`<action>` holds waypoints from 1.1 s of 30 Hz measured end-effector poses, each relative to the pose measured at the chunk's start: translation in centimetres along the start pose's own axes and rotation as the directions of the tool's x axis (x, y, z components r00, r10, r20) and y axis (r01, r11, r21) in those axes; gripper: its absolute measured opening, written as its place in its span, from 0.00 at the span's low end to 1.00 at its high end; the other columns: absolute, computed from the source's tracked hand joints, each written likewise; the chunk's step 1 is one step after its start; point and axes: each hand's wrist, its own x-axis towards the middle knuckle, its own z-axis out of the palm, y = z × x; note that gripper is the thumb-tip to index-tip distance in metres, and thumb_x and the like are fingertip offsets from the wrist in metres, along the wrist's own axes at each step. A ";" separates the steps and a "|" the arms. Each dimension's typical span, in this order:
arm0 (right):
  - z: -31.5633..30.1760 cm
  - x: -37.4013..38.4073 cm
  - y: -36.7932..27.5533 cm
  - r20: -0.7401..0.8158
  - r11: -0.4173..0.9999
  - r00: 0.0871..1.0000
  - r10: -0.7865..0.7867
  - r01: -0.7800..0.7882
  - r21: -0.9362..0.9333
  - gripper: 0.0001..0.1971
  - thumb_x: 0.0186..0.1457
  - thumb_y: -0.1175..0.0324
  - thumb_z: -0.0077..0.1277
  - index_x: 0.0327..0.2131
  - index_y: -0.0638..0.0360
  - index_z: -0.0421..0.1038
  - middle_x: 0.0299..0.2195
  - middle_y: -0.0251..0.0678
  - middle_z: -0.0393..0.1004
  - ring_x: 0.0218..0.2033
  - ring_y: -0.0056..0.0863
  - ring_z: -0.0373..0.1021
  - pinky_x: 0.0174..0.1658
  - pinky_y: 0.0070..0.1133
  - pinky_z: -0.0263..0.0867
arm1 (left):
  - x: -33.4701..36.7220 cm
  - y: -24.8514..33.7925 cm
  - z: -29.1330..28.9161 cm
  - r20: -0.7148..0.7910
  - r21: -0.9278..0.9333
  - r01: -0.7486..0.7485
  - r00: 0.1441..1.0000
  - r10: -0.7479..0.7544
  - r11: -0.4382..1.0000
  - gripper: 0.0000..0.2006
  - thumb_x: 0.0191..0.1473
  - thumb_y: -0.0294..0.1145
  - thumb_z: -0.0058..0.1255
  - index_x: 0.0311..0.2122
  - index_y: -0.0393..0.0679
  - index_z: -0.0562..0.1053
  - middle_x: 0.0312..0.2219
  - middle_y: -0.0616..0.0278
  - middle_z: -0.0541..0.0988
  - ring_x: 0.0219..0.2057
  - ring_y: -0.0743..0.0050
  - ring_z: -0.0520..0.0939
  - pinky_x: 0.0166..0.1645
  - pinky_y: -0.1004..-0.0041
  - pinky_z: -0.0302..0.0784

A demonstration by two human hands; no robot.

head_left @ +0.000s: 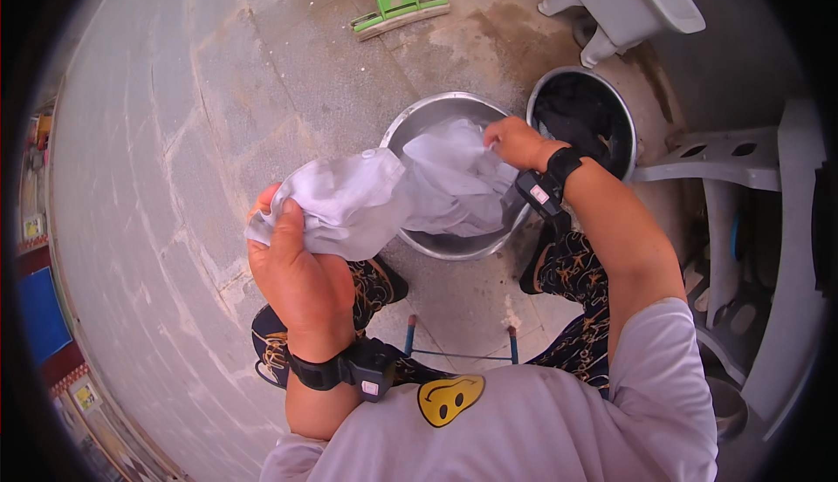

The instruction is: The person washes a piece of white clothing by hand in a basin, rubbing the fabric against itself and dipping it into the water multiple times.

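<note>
Nearest the camera, a pale shirt with a yellow smiley patch (449,397) is filling the lower edge, and both forearms are rising out of it, each wearing a black wrist strap.

A white cloth (393,190) is hanging stretched between the two hands, above and partly inside a round metal basin (417,117) standing on the concrete floor (175,133). The left hand (292,268) is clenching the near left end of the cloth in a tight fist, bunching the fabric over its knuckles. The right hand (517,143) is pinching the far right end with curled fingers, just above the basin's right rim. The middle of the cloth is sagging down into the basin, looking wet and crumpled.

Just right of that basin, touching or nearly touching it, a second metal basin (625,124) is holding dark fabric. Knees in black patterned trousers (572,273) are showing on either side of the near rim. Farther off, a green mop head (400,9) is lying on a wet patch of floor, and a white plastic stool (624,0) is standing at the far right.
</note>
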 end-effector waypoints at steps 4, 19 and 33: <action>4.2 0.7 -0.5 0.226 0.929 0.970 0.087 0.003 -0.371 0.14 0.42 0.77 0.43 0.34 0.60 0.74 0.33 0.50 0.74 0.39 0.45 0.70 0.44 0.30 0.65 | 0.1 0.1 0.2 -0.045 -0.016 0.055 0.997 -0.056 0.998 0.17 0.52 0.20 0.44 0.49 0.35 0.63 0.37 0.53 0.74 0.40 0.65 0.76 0.48 0.67 0.70; 14.2 -0.3 3.3 0.533 0.950 0.837 0.127 0.052 -0.308 0.17 0.47 0.77 0.42 0.42 0.55 0.71 0.40 0.45 0.73 0.43 0.42 0.70 0.45 0.31 0.65 | -0.5 -0.7 0.7 -0.034 0.074 0.148 0.989 -0.146 0.986 0.07 0.52 0.23 0.47 0.39 0.40 0.68 0.33 0.63 0.74 0.35 0.74 0.75 0.45 0.73 0.69; 7.8 6.8 3.1 -0.471 0.921 0.867 0.165 0.036 0.388 0.06 0.45 0.78 0.47 0.28 0.61 0.73 0.27 0.48 0.74 0.31 0.42 0.71 0.36 0.28 0.66 | -0.9 -0.9 1.6 0.029 0.207 0.119 0.991 -0.128 0.971 0.12 0.52 0.24 0.48 0.43 0.39 0.67 0.36 0.57 0.73 0.41 0.68 0.74 0.50 0.70 0.68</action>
